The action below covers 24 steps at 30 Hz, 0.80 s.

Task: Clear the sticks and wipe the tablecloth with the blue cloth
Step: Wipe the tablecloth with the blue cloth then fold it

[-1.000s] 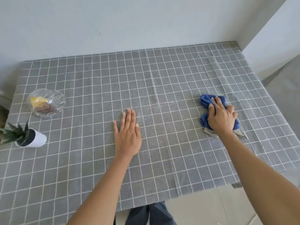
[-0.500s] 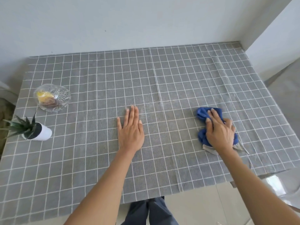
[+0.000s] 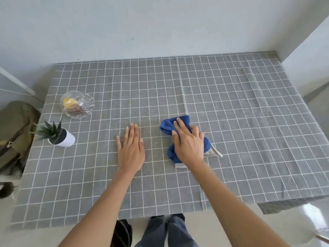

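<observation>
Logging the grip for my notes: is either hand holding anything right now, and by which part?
The right hand presses flat on the middle of the bunched blue cloth. The left hand lies open on the grey checked tablecloth, holding nothing.

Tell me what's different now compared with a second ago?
The right hand has slid the blue cloth leftward across the tablecloth, from near the right edge to close beside the left hand. It still presses the cloth down. The left hand stays flat, and the glass bowl and little plant haven't been touched.
</observation>
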Motion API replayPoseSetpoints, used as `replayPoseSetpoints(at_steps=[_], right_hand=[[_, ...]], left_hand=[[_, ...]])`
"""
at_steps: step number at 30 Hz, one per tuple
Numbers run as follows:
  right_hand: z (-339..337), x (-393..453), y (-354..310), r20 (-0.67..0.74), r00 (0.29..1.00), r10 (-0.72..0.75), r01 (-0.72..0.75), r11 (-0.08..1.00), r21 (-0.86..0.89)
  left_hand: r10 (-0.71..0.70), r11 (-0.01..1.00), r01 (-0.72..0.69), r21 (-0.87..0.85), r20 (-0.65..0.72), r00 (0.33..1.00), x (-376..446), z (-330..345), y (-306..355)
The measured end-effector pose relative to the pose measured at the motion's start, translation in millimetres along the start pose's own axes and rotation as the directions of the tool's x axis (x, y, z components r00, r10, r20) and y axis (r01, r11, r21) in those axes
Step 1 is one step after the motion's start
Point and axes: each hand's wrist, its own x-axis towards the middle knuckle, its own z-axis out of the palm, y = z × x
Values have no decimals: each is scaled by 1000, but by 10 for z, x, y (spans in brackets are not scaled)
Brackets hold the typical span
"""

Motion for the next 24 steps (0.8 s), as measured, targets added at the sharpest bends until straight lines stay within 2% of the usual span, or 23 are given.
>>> replayPoseSetpoints(at_steps=[3,5,8,13,19,24], right_hand=[[243,10,-466,88,989,-117,120,992,-26],[369,-16,-562,133,984,-117,124,991,-46],[415,-20,-450,112,992,-56,63,996,-65],[302,104,-134,82,994,68,-60,993,-99],[106,203,539,21,962,274,-267,952,-151],[83,216,612,46,948,316,-306,939,-155]], left_hand=[[-38,999,38,0,-20,999,-50,-35,-113],[-76,997,76,-21,-35,996,-113,-47,-183],[-126,992,124,-31,-56,990,-212,-46,-279],[-127,992,126,-25,-57,990,-232,-33,-309],[-124,992,123,-24,-51,991,-232,-29,-319],[-122,993,122,-6,-47,991,-225,-34,-325]])
